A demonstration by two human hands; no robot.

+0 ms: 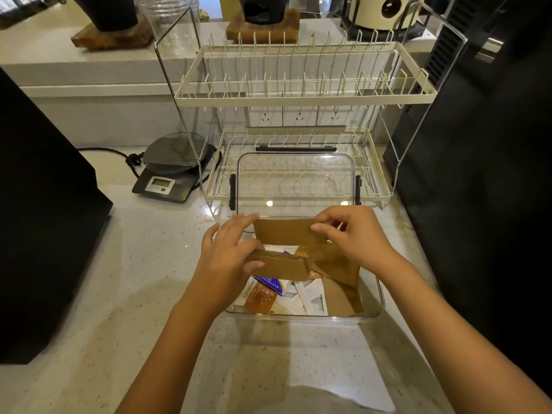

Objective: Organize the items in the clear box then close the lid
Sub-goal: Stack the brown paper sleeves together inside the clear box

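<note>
A clear plastic box (372,315) stands on the counter in front of me, and its clear lid (295,180) with black clips is propped upright behind it. Inside lie white, orange and blue sachets (268,294) and loose brown cardboard sleeves (337,264). My left hand (227,258) grips a stack of brown cardboard sleeves (283,265) over the box's left half. My right hand (355,234) pinches a single brown sleeve (286,231), held flat just above that stack, with my left fingertips touching its left end.
A cream two-tier wire dish rack (298,97) stands directly behind the box. A digital kitchen scale (173,168) with a black cable sits at the left rear. Large black appliances flank the counter: one at left (44,219), one at right (493,174).
</note>
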